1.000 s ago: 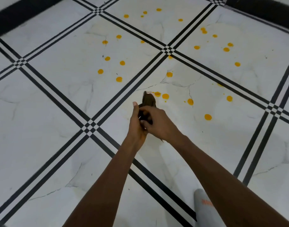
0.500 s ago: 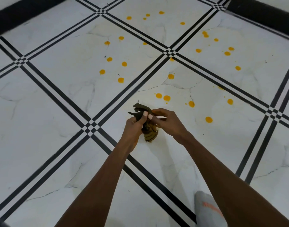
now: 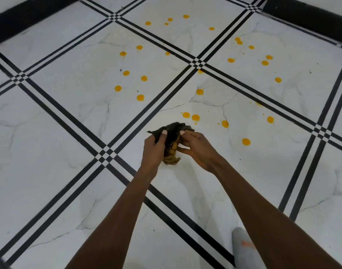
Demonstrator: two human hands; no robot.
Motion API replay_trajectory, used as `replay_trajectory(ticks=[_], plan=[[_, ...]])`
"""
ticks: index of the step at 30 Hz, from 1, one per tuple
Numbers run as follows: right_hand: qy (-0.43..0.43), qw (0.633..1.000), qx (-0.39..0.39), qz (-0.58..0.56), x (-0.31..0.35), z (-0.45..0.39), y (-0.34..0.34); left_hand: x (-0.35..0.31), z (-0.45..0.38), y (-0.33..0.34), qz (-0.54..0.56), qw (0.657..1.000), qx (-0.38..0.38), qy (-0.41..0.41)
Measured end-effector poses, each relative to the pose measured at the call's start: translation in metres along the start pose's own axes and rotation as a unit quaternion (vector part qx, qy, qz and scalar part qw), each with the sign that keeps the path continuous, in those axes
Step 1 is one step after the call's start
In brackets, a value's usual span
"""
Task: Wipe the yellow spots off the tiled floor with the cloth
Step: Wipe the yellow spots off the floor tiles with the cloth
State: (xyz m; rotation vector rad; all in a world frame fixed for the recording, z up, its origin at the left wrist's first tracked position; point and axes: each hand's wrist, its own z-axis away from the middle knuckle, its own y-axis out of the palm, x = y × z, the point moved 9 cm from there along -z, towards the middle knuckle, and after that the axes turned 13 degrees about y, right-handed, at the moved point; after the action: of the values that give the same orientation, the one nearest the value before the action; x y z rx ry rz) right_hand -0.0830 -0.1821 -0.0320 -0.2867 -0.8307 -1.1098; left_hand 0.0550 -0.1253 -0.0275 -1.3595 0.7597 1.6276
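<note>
A dark brown cloth (image 3: 171, 131), stained yellow on its lower folds, is bunched up in the air between both hands, above the white tiled floor (image 3: 69, 133). My left hand (image 3: 153, 150) grips its left side with the thumb on top. My right hand (image 3: 198, 148) pinches its right side. Several yellow spots dot the tiles beyond the hands. The nearest pair of yellow spots (image 3: 191, 116) lies just past the cloth, and one yellow spot (image 3: 246, 141) sits to the right of my right hand. More are spread over the far tiles.
Black double lines (image 3: 106, 154) cross the floor between the tiles. A dark skirting (image 3: 309, 18) runs along the far right edge and another along the far left. A grey sandal with orange print (image 3: 243, 247) shows at the bottom right.
The hands have drawn slightly apart and spread the cloth's top edge wider. A second ago the cloth was squeezed tight between both hands.
</note>
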Motion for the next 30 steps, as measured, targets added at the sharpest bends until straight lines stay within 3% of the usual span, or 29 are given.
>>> replay_trajectory(ticks=[5,10,16,19,21,23,26,28,30], plan=[[-0.053,0.978,-0.06,0.191,0.015,0.005,-0.004,-0.001,0.003,0.009,0.001,1.0,0.013,0.006],[-0.043,0.992,-0.051,0.109,0.015,0.013,-0.014,-0.011,-0.001,0.016,-0.092,0.995,0.034,0.034],[-0.058,0.983,-0.086,0.149,0.019,0.018,-0.014,-0.034,0.006,0.025,-0.24,0.961,0.03,0.136],[-0.066,0.977,-0.107,0.172,0.019,0.019,-0.014,-0.034,0.006,0.021,-0.255,0.958,0.013,0.134],[-0.051,0.982,-0.125,0.132,0.015,0.019,-0.023,-0.024,0.002,0.013,-0.191,0.979,-0.009,0.076],[-0.026,0.989,-0.14,0.045,0.012,0.022,-0.035,-0.002,0.0,0.004,-0.038,0.998,-0.041,-0.038],[-0.011,0.987,-0.154,-0.048,0.016,0.029,-0.051,0.023,0.0,0.01,0.221,0.96,-0.038,-0.168],[-0.02,0.988,-0.146,-0.041,0.024,0.034,-0.051,0.019,-0.001,0.023,0.248,0.956,0.038,-0.152],[-0.049,0.99,-0.131,0.006,0.035,0.039,-0.048,0.01,0.002,0.037,0.204,0.967,0.095,-0.115]])
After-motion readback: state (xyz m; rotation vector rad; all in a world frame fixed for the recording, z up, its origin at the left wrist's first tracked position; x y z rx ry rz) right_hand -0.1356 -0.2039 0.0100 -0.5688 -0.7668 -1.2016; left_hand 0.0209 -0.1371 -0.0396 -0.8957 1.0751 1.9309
